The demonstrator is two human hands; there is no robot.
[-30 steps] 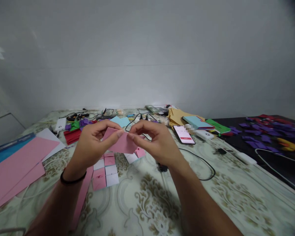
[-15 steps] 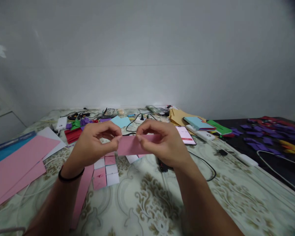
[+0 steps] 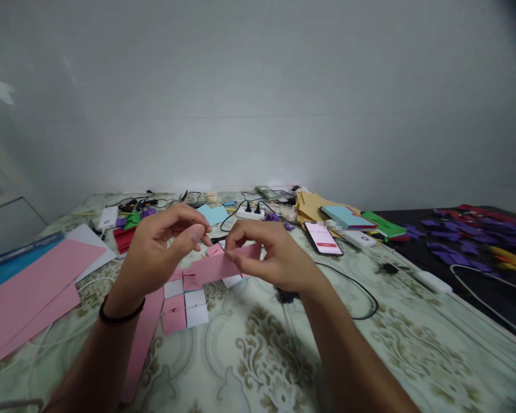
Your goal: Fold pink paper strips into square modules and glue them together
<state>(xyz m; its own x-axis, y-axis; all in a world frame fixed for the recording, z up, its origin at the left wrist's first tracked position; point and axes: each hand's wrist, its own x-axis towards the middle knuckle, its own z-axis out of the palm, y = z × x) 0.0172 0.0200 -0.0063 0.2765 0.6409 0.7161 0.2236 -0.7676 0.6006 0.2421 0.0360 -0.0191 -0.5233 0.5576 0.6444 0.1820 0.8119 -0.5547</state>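
A strip of pink paper (image 3: 210, 268) hangs in the air, pinched near its right part between the thumb and fingers of my right hand (image 3: 273, 252). My left hand (image 3: 165, 246) is apart from the strip, up and to its left, with thumb and fingers spread and nothing in them. A dark band circles the left wrist. Below the strip lie pink and white folded paper squares (image 3: 196, 310) set in a checkered pattern. A long pink sheet (image 3: 144, 344) lies partly under my left forearm.
Large pink sheets (image 3: 34, 292) lie at the left beside a blue packet (image 3: 21, 264). A phone (image 3: 324, 238), a power strip (image 3: 250, 213), and a light blue paper stack (image 3: 348, 218) are farther back. A black cable (image 3: 365, 289) loops at the right. Purple pieces (image 3: 460, 246) cover the dark surface.
My left hand has let go of the pink strip and opened. The strip, still in my right hand, has tilted, with its left end lower.
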